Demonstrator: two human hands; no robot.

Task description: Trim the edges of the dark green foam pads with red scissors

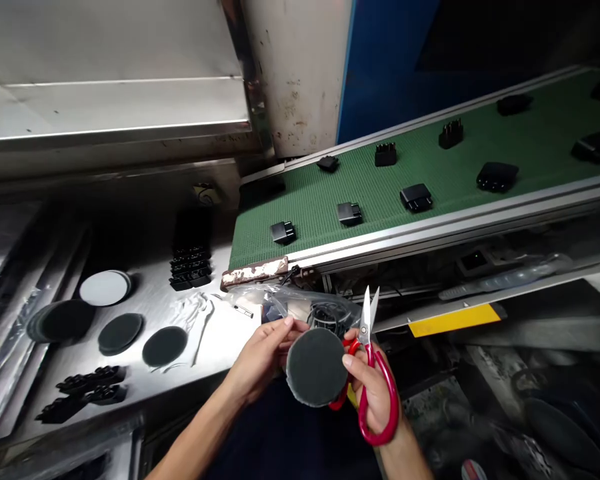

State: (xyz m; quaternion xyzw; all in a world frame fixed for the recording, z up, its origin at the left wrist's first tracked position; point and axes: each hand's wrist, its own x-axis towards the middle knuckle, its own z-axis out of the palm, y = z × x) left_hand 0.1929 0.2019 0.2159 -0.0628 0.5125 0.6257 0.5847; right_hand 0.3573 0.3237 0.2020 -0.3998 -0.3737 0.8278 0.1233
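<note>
A dark grey round sanding disc (pixel 316 367) with a pale, fuzzy edge is held up in front of me. My left hand (pixel 266 352) is closed at its left edge, with some fingertips hidden behind it. My right hand (pixel 375 393) grips red-handled scissors (pixel 391 400), blades pointing up and slightly apart. The thumb of that hand also presses the disc's right edge. On the metal table to the left lie more dark discs (pixel 165 345), a small pile of them (pixel 120 333), a larger stack (pixel 65 321) and a white-faced disc (pixel 105 288).
A green conveyor belt (pixel 315 200) at upper right carries several black plug adapters (pixel 350 213). Black plug parts stand in rows (pixel 190 270) and clusters (pixel 83 393) on the metal table (pixel 145 393). White gloves (pixel 195 320) and a clear plastic bag (pixel 280 300) lie near my left hand.
</note>
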